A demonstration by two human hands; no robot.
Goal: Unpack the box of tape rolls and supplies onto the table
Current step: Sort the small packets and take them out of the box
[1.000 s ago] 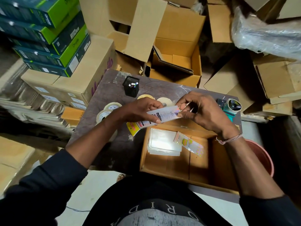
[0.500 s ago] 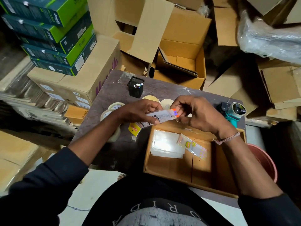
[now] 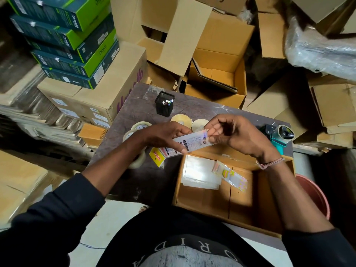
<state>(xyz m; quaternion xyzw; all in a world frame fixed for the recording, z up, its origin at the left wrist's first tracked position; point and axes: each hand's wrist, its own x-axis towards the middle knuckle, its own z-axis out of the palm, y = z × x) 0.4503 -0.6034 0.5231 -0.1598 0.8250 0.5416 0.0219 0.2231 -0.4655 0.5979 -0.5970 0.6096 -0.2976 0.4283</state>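
Observation:
My left hand grips a long white printed packet with a yellow end, held over the far rim of the open cardboard box. My right hand pinches the packet's right end with curled fingers. Inside the box lie a stack of clear plastic sleeves and a small clear pouch with a yellow label. On the dark table stand several tape rolls: two yellowish ones behind my hands and clear ones partly hidden under my left wrist.
A black pen holder stands at the table's far side. A teal tape dispenser lies at the right edge. Cardboard cartons crowd behind, green boxes are stacked far left, and a red bucket sits at the right.
Both hands keep working the packet's right end; my right fingers shifted on it. An orange tip seen half a second ago is now out of sight. The camera view moved slightly.

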